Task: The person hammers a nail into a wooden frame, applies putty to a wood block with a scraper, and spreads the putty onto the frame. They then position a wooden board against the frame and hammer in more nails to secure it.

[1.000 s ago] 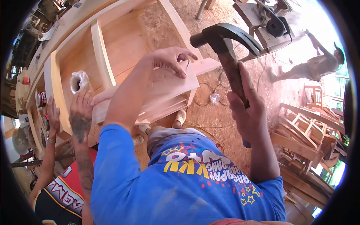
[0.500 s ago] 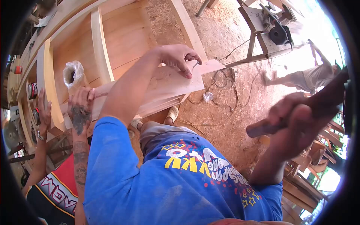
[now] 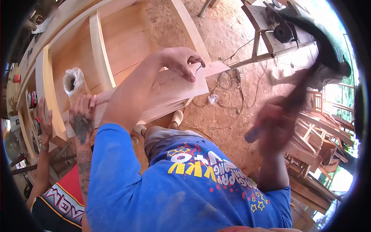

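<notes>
My left hand [image 3: 181, 63] rests at the end of a pale wooden board [image 3: 170, 89]. Between thumb and fingers it pinches a thin dark nail [image 3: 199, 68], standing near the board's end. Off to the right, my right hand [image 3: 276, 123] is wrapped round the handle of a hammer [image 3: 301, 87], blurred by motion. The dark curved hammer head is raised, well apart from the nail. A co-worker's tattooed hand [image 3: 82, 112] lies on the same board further left, and their other hand [image 3: 45, 120] is against a frame piece.
A wooden frame with crosspieces [image 3: 101, 50] fills the upper left. A plastic-wrapped roll [image 3: 74, 82] and cans [image 3: 32, 99] stand there. Cords [image 3: 243, 91] cross the dusty floor. A power saw [image 3: 284, 33] sits on a bench; stacked wood [image 3: 309, 143] lies right, with another person [image 3: 320, 79] beyond.
My right hand has moved left, and the hammer has swung from lying low toward the right edge to pointing up, its head now showing. My left hand stays at the nail.
</notes>
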The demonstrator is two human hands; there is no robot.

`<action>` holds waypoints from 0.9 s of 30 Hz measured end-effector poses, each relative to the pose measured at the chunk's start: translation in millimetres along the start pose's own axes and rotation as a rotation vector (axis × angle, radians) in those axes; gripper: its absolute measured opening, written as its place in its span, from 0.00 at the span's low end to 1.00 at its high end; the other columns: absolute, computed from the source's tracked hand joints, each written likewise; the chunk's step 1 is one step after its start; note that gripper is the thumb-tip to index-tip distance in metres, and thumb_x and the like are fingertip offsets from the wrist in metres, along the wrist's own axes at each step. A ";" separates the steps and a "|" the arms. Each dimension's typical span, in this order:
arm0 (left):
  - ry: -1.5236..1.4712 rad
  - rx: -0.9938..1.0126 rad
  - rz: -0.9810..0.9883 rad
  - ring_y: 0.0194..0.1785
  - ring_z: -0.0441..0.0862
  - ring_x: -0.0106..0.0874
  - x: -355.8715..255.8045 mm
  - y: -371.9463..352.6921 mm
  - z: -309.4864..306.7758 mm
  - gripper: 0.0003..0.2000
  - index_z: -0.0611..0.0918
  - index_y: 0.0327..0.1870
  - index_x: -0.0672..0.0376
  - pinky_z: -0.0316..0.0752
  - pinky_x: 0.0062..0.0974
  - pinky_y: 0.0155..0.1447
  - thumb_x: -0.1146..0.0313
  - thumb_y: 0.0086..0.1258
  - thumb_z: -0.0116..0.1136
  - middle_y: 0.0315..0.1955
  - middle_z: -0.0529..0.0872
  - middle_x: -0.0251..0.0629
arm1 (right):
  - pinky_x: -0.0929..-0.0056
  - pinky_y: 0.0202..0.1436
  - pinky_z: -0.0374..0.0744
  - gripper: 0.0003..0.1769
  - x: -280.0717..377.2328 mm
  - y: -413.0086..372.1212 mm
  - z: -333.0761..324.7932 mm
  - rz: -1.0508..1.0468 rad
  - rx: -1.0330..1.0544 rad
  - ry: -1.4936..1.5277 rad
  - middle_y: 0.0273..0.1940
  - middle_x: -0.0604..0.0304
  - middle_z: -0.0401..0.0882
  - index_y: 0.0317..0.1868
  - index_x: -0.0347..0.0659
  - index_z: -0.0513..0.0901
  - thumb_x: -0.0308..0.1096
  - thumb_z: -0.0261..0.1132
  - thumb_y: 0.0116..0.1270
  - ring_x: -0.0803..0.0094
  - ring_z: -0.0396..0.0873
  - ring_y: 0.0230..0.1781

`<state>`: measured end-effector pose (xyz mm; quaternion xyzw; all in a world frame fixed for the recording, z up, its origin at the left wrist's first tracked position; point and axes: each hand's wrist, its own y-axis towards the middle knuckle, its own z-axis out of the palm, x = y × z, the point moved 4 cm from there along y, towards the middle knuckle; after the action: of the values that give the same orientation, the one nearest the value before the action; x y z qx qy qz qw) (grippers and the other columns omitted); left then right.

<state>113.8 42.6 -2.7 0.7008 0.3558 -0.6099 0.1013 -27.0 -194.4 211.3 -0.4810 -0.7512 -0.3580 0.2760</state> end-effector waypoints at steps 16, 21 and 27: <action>0.057 0.040 0.079 0.48 0.80 0.28 6.4 3.5 2.9 0.40 0.82 0.69 0.58 0.74 0.29 0.54 0.59 0.52 0.86 0.46 0.84 0.36 | 0.67 0.50 0.80 0.34 -49.4 -6.7 36.7 0.439 0.486 -0.235 0.43 0.52 0.88 0.82 0.43 0.65 0.30 0.65 0.79 0.68 0.79 0.37; -0.091 0.029 0.021 0.40 0.73 0.22 0.9 0.7 5.1 0.40 0.83 0.67 0.59 0.71 0.26 0.46 0.56 0.51 0.87 0.35 0.77 0.24 | 0.73 0.50 0.79 0.36 -21.0 0.7 16.8 0.214 0.109 -0.053 0.58 0.46 0.83 0.83 0.36 0.62 0.25 0.63 0.78 0.70 0.84 0.46; 0.020 -0.013 0.059 0.53 0.87 0.30 3.5 3.5 2.0 0.40 0.82 0.70 0.59 0.79 0.29 0.60 0.62 0.52 0.86 0.51 0.91 0.41 | 0.69 0.52 0.82 0.36 -41.9 -6.4 26.1 0.274 0.286 -0.157 0.58 0.45 0.89 0.82 0.29 0.61 0.25 0.63 0.78 0.64 0.88 0.43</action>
<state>114.4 40.3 -7.5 0.7165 0.3400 -0.5972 0.1201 -18.6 -197.3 162.3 -0.5610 -0.7411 -0.1683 0.3283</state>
